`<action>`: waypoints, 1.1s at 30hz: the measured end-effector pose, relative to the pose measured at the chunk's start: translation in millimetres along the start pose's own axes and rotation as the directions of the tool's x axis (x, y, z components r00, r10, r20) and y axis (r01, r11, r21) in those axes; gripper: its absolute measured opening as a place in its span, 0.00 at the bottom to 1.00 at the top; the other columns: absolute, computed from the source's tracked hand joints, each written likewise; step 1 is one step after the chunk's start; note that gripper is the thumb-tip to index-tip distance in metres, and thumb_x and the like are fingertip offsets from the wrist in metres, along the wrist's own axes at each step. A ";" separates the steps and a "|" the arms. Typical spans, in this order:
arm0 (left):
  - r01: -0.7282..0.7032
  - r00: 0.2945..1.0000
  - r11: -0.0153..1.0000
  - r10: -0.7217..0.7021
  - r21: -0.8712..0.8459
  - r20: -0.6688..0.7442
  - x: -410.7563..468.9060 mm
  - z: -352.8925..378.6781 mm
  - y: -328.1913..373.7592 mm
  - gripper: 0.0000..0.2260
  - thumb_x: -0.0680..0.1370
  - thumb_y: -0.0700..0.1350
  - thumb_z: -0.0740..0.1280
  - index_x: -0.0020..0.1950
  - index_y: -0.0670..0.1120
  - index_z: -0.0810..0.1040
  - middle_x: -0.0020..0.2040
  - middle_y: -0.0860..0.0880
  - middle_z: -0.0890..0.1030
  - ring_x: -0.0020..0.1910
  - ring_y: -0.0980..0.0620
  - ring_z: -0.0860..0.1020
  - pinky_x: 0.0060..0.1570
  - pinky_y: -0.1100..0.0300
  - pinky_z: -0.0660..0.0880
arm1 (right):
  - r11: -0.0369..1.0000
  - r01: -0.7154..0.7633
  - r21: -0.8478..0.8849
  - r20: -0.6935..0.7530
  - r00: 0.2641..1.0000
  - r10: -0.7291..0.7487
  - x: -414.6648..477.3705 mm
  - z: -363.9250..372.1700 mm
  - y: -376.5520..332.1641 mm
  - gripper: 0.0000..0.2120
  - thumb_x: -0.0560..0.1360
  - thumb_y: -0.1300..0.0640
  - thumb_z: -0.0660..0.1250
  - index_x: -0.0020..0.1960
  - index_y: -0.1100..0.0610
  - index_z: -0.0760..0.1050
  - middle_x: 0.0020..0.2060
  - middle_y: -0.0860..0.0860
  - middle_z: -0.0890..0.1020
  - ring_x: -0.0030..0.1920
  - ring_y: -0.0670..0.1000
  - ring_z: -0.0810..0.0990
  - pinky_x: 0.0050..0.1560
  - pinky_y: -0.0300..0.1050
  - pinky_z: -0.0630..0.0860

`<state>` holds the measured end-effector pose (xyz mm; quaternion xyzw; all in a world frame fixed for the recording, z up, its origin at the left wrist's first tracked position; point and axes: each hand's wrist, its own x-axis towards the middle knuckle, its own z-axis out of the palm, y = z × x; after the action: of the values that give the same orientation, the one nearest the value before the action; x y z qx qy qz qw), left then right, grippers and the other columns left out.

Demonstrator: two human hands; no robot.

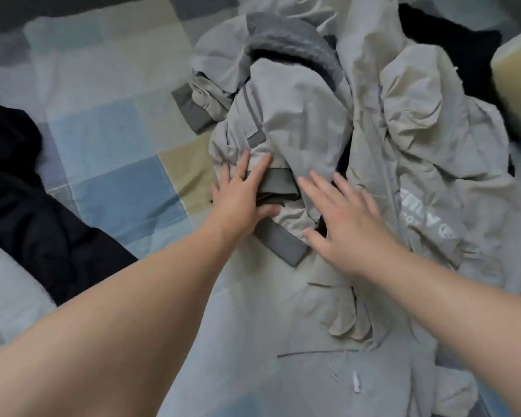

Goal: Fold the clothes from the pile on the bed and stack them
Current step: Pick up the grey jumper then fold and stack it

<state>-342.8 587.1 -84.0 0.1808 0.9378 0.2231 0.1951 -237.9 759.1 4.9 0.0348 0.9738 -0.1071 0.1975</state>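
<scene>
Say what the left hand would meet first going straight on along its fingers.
More of the crumpled pale grey garment: the left hand touches it with straight fingers, and its mound rises just ahead, though depth is hard to judge.

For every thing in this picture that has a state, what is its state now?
left hand: open, fingers flat on the grey jacket.
right hand: open, fingers spread; contact unclear.
grey jacket: crumpled, not folded.
black garment: crumpled, apart on the bed cover.
bed cover: spread, lightly wrinkled.
</scene>
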 end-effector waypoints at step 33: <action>0.137 0.990 0.866 -0.140 -0.481 0.030 -174.2 -120.3 85.0 0.06 0.78 0.47 0.72 0.45 0.47 0.77 0.39 0.52 0.79 0.39 0.52 0.75 0.40 0.57 0.70 | 0.847 0.040 0.530 -0.023 0.999 -0.032 -92.3 -109.2 -31.7 0.09 0.79 0.65 0.60 0.45 0.59 0.78 0.35 0.54 0.77 0.37 0.51 0.71 0.37 0.45 0.66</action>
<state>-225.6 541.9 106.4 0.0581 0.8638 0.4355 0.2466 -197.7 750.1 145.5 0.0704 0.9083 -0.3750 0.1716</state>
